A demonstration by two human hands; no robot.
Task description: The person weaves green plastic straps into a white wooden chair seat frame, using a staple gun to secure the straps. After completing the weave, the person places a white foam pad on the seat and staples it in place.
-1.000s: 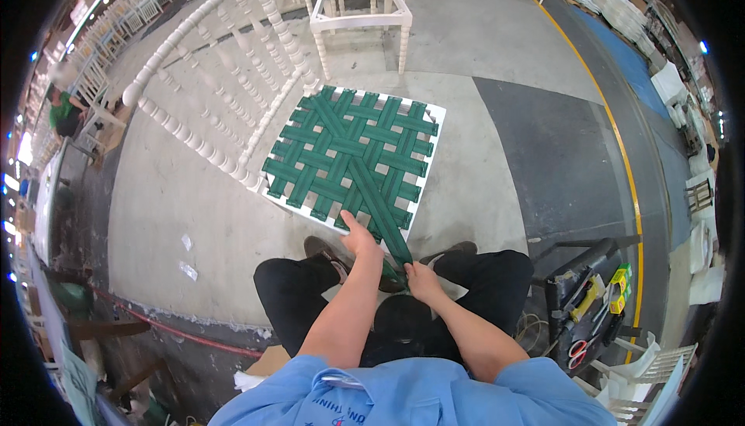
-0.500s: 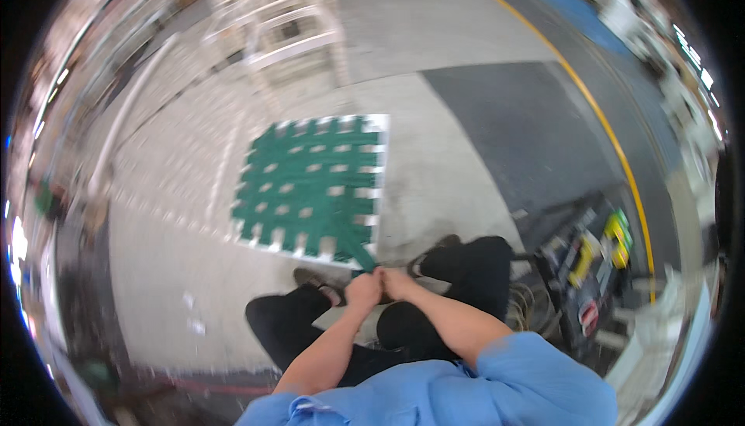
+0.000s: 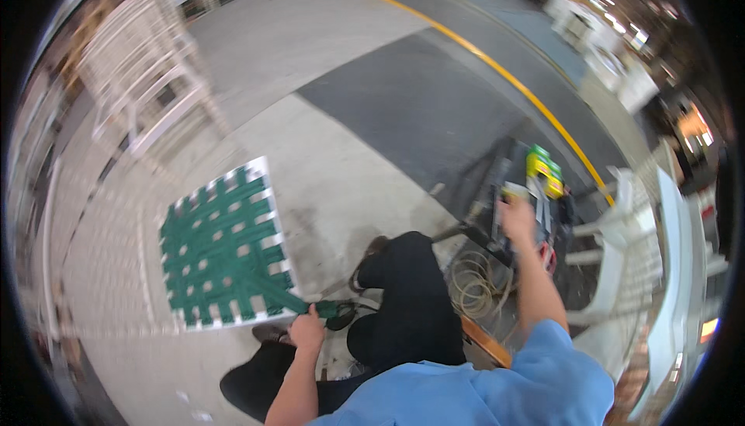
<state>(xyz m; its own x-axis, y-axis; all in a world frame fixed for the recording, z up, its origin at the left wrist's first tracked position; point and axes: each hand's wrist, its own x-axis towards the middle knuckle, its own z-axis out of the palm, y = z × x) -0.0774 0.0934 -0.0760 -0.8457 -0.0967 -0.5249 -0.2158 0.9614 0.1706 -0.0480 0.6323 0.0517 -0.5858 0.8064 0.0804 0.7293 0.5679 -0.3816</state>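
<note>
down by your left knee, your left hand point(image 3: 307, 330) is closed in a fist around the loose end of a green strap point(image 3: 299, 302), fingers curled tight over it. that strap runs up and to the left to the near right corner of a square seat frame point(image 3: 223, 246), white at its rim and woven across with green webbing, which lies flat on the concrete floor point(image 3: 326, 162) in front of you and to your left. your dark trouser legs point(image 3: 411, 309) are folded beside the frame's near edge, one shoe point(image 3: 371, 253) showing just past the knee.

off to the right, your right hand point(image 3: 517, 219) is stretched out at arm's length, well apart from the frame, over a dark metal stand point(image 3: 497, 216). the picture is blurred there, so you cannot tell whether those fingers are wide or closed on something. a yellow and green tool point(image 3: 545, 168) sits on the stand just beyond the hand, and a coil of pale cord point(image 3: 473, 286) lies on the floor below your forearm.

white chairs point(image 3: 143, 77) stand at the far left of the floor, and more white chair parts point(image 3: 660, 271) are stacked at the right edge. a yellow line point(image 3: 497, 69) crosses the floor beyond the stand.
</note>
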